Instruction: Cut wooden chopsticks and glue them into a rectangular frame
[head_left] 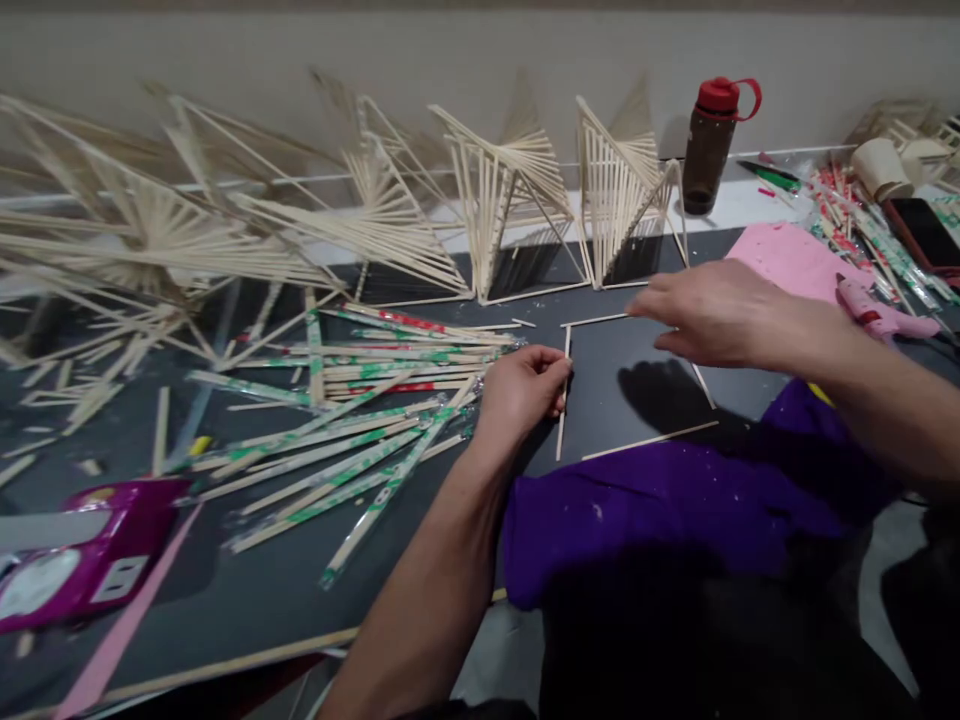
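Observation:
On the dark table top, my left hand (529, 390) pinches a thin wooden stick (562, 425) that lies nearly upright in the view. My right hand (709, 312) hovers to the right, fingers stretched forward and apart from the thumb, its shadow on the table below. Its fingertips are near the right end of another stick (592, 320); whether they touch it is unclear. One more stick (652, 440) lies along the purple cloth (645, 500), and a slanted stick (703, 386) shows below my right hand. Together the sticks outline a rough four-sided shape.
Wrapped chopsticks (360, 430) are piled left of my left hand. Fanned stick structures (517, 200) line the back, beside a red-capped bottle (709, 145). A pink glue gun (881, 310), pink cloth (780, 255) and phone (926, 230) lie right. A magenta packet (135, 540) sits front left.

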